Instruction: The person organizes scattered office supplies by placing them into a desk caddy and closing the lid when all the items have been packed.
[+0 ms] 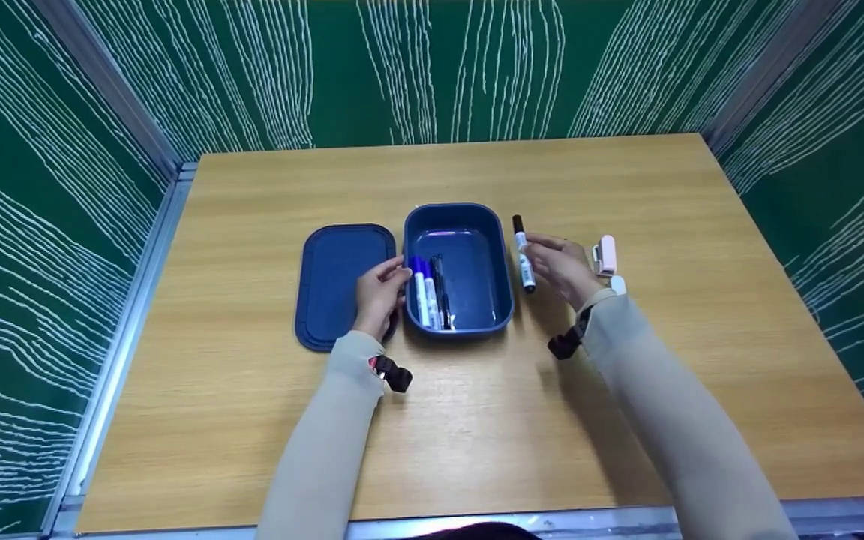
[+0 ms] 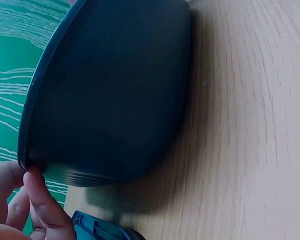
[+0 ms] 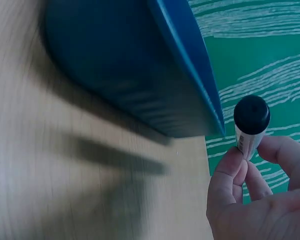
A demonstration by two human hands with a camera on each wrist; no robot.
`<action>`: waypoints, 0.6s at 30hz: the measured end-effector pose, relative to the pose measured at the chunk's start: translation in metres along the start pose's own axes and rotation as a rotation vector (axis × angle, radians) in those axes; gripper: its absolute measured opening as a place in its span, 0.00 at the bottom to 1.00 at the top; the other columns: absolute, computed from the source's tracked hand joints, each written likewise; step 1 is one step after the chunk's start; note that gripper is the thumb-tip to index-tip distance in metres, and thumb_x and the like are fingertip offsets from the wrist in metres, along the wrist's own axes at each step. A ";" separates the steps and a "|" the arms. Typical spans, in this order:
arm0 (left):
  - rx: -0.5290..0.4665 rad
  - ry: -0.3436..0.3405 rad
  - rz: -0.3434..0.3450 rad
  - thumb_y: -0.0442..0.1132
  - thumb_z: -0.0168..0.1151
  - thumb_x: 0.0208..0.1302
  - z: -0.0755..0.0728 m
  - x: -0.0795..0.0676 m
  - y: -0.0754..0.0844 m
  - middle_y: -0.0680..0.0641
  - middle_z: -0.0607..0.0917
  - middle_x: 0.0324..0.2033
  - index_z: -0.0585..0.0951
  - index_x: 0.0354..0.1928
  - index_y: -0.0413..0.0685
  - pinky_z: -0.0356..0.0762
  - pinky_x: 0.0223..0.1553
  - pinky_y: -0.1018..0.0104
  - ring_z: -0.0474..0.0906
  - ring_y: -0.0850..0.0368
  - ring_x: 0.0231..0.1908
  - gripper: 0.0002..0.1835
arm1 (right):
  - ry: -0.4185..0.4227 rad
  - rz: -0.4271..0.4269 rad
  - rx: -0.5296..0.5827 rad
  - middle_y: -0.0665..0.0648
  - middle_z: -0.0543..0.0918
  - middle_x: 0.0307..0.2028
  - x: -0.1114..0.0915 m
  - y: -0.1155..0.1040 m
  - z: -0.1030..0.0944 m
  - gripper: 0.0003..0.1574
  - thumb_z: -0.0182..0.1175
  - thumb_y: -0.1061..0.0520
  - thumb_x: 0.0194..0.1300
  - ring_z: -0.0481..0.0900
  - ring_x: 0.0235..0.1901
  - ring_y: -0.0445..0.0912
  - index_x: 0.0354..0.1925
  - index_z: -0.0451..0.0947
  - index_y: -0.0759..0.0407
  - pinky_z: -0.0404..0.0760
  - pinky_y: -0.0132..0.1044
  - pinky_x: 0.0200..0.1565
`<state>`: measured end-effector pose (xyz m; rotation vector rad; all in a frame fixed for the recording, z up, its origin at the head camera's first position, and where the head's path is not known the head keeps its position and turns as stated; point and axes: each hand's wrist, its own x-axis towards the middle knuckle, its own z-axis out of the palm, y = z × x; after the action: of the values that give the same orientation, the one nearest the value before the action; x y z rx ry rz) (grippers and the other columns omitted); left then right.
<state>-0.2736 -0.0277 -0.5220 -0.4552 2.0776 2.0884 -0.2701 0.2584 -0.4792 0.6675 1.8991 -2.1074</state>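
In the head view a blue plastic box (image 1: pixel 469 285) stands with its mouth up. My left hand (image 1: pixel 382 292) pinches its left rim between thumb and finger, seen closely on the box wall (image 2: pixel 110 95) in the left wrist view. Inside, along the left side, lie two white markers with blue caps (image 1: pixel 424 296) and a black pen (image 1: pixel 440 292). Just right of the box my right hand (image 1: pixel 561 266) holds a white marker with black ends (image 1: pixel 523 255) between thumb and fingertips. The right wrist view shows that marker (image 3: pixel 251 122) end-on, raised beside the box wall.
The blue lid (image 1: pixel 342 281) lies flat left of the box, partly under my left hand. A pink and white stapler-like object (image 1: pixel 605 255) and a small white item (image 1: pixel 617 284) sit beyond my right wrist. Green walls with white streaks stand around the wooden table (image 1: pixel 469 427).
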 end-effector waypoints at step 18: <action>-0.016 0.007 0.009 0.36 0.65 0.64 0.000 -0.001 0.001 0.48 0.84 0.42 0.82 0.57 0.47 0.77 0.23 0.78 0.75 0.65 0.27 0.19 | -0.061 -0.104 -0.032 0.63 0.74 0.61 -0.005 0.001 0.042 0.28 0.59 0.63 0.69 0.78 0.48 0.41 0.65 0.70 0.67 0.81 0.27 0.50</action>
<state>-0.2725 -0.0278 -0.5206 -0.4571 2.0723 2.1136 -0.2729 0.2163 -0.4755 0.5023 1.9691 -2.1282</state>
